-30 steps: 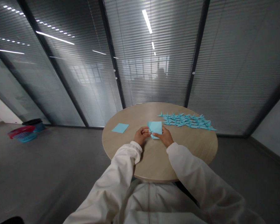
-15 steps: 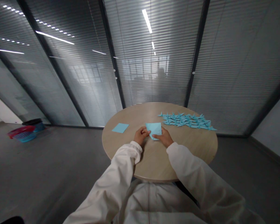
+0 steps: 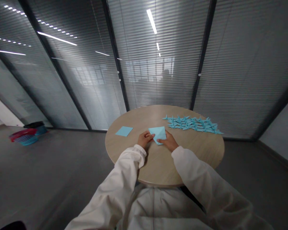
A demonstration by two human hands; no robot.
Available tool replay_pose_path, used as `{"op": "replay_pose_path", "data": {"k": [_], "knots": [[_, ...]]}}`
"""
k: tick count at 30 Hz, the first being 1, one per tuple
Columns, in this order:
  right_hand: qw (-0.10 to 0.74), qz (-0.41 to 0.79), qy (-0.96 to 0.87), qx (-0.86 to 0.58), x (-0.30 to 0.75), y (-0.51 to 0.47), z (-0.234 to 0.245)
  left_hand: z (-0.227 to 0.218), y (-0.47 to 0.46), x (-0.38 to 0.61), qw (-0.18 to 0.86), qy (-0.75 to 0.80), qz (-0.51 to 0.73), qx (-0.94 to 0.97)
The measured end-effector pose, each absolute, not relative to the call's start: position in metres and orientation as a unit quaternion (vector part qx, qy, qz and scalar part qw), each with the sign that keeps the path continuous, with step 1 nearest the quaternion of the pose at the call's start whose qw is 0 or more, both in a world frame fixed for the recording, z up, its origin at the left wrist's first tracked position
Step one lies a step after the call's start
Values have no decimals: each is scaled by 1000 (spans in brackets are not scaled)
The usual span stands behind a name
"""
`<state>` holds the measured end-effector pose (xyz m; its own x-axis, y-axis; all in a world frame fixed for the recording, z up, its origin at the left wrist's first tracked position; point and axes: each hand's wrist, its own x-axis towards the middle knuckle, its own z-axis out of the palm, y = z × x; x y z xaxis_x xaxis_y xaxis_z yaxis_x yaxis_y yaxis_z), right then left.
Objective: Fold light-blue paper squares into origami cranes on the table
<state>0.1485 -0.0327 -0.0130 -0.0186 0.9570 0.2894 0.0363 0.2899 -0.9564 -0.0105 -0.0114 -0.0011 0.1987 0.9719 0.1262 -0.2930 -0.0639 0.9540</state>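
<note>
Between my hands, above the round table, is a partly folded sheet of light blue origami paper (image 3: 159, 132). My left hand (image 3: 146, 138) pinches its left edge between thumb and fingers. My right hand (image 3: 169, 141) grips the right side, thumb on the near face and the other fingers mostly hidden behind. A crease or flap edge shows on the paper, and its lower end comes to a blunt point. Farther left on the table lies a flat blue square of paper (image 3: 124, 131). Rows of folded blue paper cranes (image 3: 192, 123) sit at the back right.
The round wooden table (image 3: 158, 174) stands close to a glass partition with blinds (image 3: 158, 92). On the floor at far left are a blue basket with a red rim (image 3: 25, 138) and a dark-topped bin (image 3: 38, 127).
The paper has tilted slightly in my hands, its upper left corner shifting left and a little down. Both hands keep their grip in nearly the same place.
</note>
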Motion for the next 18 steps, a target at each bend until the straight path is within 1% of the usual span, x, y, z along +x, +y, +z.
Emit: {"op": "replay_pose_path", "data": {"k": [6,18], "knots": [[552,404,-584,-438,148,-34,-13,2,-15,-10,581,347,533,508],[546,376,-595,-455,151,-32,-17,1,-14,-11,589,362,527,494]]}}
